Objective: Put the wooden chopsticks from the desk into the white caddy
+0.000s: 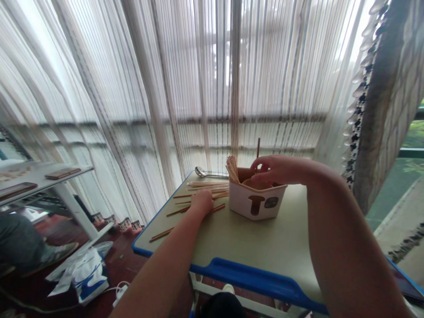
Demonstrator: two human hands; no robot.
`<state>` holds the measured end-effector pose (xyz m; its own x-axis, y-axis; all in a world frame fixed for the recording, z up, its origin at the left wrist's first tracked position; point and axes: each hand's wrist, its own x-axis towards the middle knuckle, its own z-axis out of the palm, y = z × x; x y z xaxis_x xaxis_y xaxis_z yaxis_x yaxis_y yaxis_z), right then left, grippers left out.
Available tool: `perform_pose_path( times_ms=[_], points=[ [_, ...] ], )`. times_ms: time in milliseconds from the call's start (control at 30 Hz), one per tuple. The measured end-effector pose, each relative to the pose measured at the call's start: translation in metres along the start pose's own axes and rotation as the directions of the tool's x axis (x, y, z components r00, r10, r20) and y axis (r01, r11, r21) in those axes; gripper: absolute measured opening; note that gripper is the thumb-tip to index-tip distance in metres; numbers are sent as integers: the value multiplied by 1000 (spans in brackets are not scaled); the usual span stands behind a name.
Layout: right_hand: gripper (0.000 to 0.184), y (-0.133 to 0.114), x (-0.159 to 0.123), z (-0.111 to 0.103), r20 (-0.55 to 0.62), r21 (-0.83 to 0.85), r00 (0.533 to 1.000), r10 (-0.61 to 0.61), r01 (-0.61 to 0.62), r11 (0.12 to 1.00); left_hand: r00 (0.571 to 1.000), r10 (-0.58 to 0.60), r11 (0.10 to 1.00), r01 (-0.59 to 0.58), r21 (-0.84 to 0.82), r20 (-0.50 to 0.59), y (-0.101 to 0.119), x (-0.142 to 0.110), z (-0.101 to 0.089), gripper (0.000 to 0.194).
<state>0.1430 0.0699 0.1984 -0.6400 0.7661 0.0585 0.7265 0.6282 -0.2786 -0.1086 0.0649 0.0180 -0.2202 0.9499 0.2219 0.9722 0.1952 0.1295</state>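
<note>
A white box with a brown inside and a mushroom-shaped cutout (255,205) stands on a small desk. A bundle of pale wooden sticks (232,168) leans in its left corner. My right hand (270,170) reaches over the box's rim, fingers bent around a brown chopstick (258,147) that stands nearly upright. My left hand (202,201) lies on the desk left of the box, closed over some brown chopsticks (217,208); its fingertips are partly hidden. More chopsticks (161,234) lie nearer the desk's left edge. Behind them are thin, pale wrapped sticks (205,186).
A metal slotted spoon (200,171) lies at the desk's back edge. The desk (258,247) has a blue rim. Sheer curtains (185,88) hang behind it. At left are another table (66,176), a person's leg (20,238) and a plastic bag (88,274) on the floor.
</note>
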Motion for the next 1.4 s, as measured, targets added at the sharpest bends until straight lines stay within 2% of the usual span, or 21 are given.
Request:
perform_pose_path(
  times_ms=[167,267,367,467,567,633,700,800,933,1033,1133,1267,1400],
  points=[
    [35,1,-4,-2,-15,31,999,49,-49,998,999,-15,1000,14,-26,-31,2,0,-1,25],
    [35,1,-5,-3,-23,24,999,41,-40,999,990,-92,994,84,-72,-108,1,2,-3,26],
    [34,-1,-5,-4,-48,-5,999,17,-18,1000,955,-195,978,171,-121,-225,0,3,-8,26],
    [33,-2,-6,-3,-45,-12,999,19,-20,1000,881,-218,967,136,-217,-419,0,4,-10,26],
    [31,-2,-5,-3,-30,-9,999,21,-22,1000,762,-230,941,16,-338,-605,-1,6,-11,28],
    [31,-1,-4,-2,-39,-9,999,16,-17,1000,680,-235,918,-80,-389,-695,-1,7,-10,28],
    [32,-1,-2,-1,-51,-15,999,11,-11,1000,634,-214,898,-172,-406,-743,-1,8,-10,28],
    [32,-2,1,1,-48,-29,999,-7,6,1000,617,-126,872,-304,-383,-777,1,6,-9,27],
    [30,-5,5,4,-78,18,996,-40,41,999,569,4,854,-430,-293,-822,3,0,-9,29],
    [35,-9,8,5,-159,62,985,-62,73,995,577,86,862,-452,-230,-812,3,-3,-8,31],
    [39,-16,10,9,-235,120,957,-170,202,972,597,144,876,-448,-179,-789,3,-4,-8,32],
    [28,-27,12,18,-258,219,918,-303,361,907,585,168,876,-458,-152,-794,4,-4,-7,33],
    [23,-29,14,20,-343,233,900,-269,359,904,586,126,875,-446,-188,-801,6,-4,-9,34]
  ],
)
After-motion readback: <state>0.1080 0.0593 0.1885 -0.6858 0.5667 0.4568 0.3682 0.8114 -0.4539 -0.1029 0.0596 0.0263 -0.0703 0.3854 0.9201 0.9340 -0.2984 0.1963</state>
